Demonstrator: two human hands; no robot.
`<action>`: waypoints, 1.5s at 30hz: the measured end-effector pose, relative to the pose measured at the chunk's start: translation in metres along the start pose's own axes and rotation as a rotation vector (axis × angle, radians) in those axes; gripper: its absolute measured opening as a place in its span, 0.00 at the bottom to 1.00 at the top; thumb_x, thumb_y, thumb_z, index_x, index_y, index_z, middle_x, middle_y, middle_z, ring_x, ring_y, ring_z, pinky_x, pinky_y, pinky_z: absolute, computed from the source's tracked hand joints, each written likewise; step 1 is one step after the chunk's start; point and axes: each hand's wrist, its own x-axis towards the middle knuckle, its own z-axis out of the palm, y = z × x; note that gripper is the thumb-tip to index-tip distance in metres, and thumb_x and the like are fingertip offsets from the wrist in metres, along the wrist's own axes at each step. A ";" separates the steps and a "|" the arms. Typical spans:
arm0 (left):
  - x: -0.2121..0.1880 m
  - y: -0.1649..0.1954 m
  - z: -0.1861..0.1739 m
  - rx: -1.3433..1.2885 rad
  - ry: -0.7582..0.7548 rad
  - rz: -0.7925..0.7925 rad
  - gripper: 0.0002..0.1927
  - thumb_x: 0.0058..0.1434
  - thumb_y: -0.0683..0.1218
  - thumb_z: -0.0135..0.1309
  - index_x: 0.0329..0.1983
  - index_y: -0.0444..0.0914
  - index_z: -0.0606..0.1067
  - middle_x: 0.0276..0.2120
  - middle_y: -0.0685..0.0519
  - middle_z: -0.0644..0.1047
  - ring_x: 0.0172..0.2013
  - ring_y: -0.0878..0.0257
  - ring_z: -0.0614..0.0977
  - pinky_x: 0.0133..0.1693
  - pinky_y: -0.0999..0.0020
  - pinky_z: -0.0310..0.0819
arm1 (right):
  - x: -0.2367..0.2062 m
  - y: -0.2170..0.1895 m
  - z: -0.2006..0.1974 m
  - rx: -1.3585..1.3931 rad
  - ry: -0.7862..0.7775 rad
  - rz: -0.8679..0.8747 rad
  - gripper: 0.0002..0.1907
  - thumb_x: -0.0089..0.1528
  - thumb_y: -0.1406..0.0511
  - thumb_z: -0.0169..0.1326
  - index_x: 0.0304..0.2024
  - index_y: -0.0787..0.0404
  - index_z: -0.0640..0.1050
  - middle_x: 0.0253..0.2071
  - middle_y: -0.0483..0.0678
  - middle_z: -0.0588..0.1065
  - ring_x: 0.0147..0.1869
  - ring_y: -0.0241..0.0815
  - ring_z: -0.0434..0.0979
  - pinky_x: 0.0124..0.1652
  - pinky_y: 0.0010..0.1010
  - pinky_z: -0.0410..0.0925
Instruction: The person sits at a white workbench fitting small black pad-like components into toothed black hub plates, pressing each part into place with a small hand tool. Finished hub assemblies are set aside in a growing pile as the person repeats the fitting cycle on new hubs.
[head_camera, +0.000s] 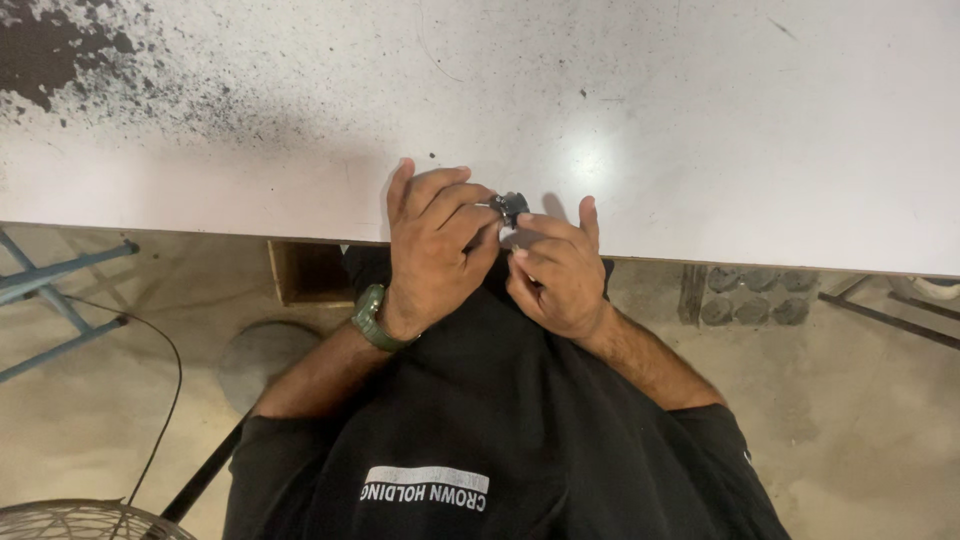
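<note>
- The left hand (432, 250) and right hand (555, 275) pinch a small dark metal part (512, 207) between their fingertips, over the white table (700, 130).
- The part looks light, rigid and easily dropped; best held by its sides.

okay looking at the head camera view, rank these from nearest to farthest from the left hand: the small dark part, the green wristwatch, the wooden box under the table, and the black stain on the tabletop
From the left hand:
1. Small dark part, at its fingertips, between both hands.
2. Green wristwatch, on that hand's own wrist.
3. Wooden box, under the table edge, to the left.
4. Black stain, at the tabletop's far left corner.
</note>
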 end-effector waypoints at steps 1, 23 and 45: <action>0.000 0.000 -0.001 -0.001 0.001 -0.006 0.06 0.60 0.41 0.65 0.36 0.43 0.79 0.47 0.58 0.79 0.62 0.59 0.73 0.73 0.49 0.44 | 0.000 0.000 0.001 -0.007 0.005 -0.001 0.17 0.56 0.78 0.66 0.41 0.61 0.74 0.37 0.47 0.75 0.59 0.50 0.80 0.76 0.59 0.43; 0.050 -0.003 -0.038 -0.117 -0.303 0.237 0.31 0.55 0.34 0.56 0.65 0.36 0.73 0.59 0.48 0.76 0.39 0.57 0.83 0.35 0.65 0.79 | 0.035 -0.005 -0.032 -0.213 -0.079 0.218 0.20 0.55 0.68 0.65 0.50 0.61 0.80 0.46 0.52 0.70 0.62 0.56 0.69 0.73 0.64 0.37; 0.030 -0.003 -0.031 -0.115 -0.201 0.236 0.09 0.57 0.38 0.64 0.38 0.38 0.76 0.52 0.49 0.75 0.43 0.57 0.81 0.40 0.64 0.77 | 0.020 0.003 -0.020 -0.151 -0.081 0.264 0.18 0.56 0.61 0.71 0.44 0.61 0.80 0.44 0.49 0.69 0.61 0.51 0.68 0.73 0.72 0.43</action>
